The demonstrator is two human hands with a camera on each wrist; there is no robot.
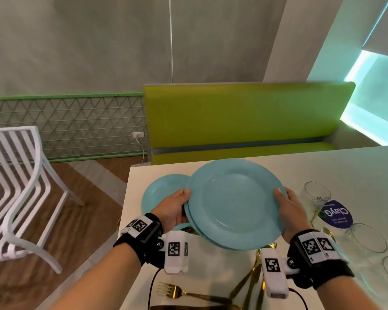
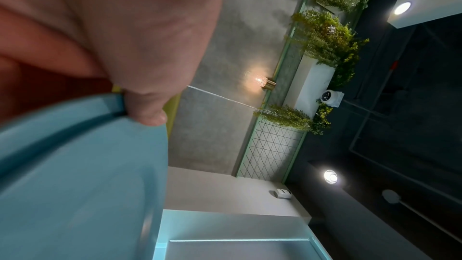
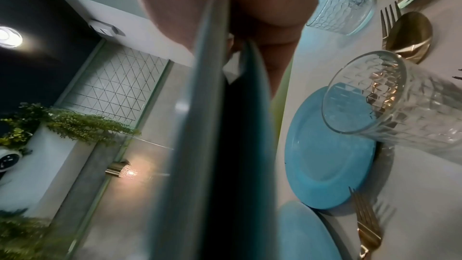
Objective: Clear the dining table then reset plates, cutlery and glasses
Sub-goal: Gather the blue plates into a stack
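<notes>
Two stacked light-blue plates [image 1: 233,204] hang tilted above the white table [image 1: 336,166]. My left hand [image 1: 181,208] grips their left rim with the thumb on top; the thumb [image 2: 147,106] presses the rim of the plates [image 2: 75,165] in the left wrist view. My right hand [image 1: 283,204] grips the right rim. Seen edge-on, the plates [image 3: 200,145] show a gap between them. A third blue plate [image 1: 158,194] lies on the table, partly hidden behind my left hand. Gold forks [image 1: 177,292], other gold cutlery [image 1: 251,278] and clear glasses [image 1: 318,195] are on the table.
Two more glasses [image 1: 367,239] stand near the right edge beside a dark blue round card [image 1: 336,214]. A glass [image 3: 387,102] stands close to my right hand, by a plate [image 3: 325,155]. A green bench [image 1: 244,121] is behind the table, a white chair [image 1: 20,186] at left.
</notes>
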